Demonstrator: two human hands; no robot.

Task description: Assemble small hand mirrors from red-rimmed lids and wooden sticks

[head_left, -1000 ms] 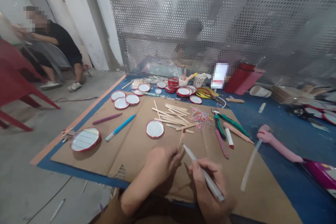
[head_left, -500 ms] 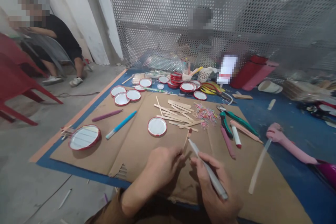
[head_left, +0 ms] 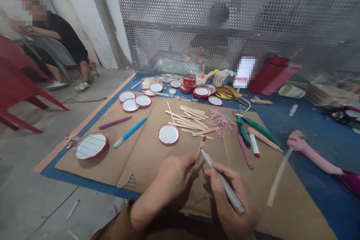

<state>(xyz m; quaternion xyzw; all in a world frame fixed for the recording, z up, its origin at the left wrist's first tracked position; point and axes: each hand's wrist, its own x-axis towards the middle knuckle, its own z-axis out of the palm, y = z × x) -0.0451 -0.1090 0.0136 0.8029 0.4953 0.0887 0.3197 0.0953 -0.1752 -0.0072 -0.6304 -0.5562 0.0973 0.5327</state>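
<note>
Left hand point(head_left: 174, 175): pressed together on a thin wooden stick point(head_left: 203, 144), below the middle of the frame
Stick end point(head_left: 204, 139): reddish brown, pointing upward
Right hand point(head_left: 234, 198): clamped around a grey marker point(head_left: 225, 184), lower right of centre
Marker tip point(head_left: 201, 150): at the stick; I cannot tell if touching
Round lid point(head_left: 168, 135): on the cardboard point(head_left: 144, 153), near the centre

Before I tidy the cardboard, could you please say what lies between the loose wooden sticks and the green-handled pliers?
In the head view, a heap of thin multicoloured strands lies between the loose wooden sticks and the green-handled pliers.
</note>
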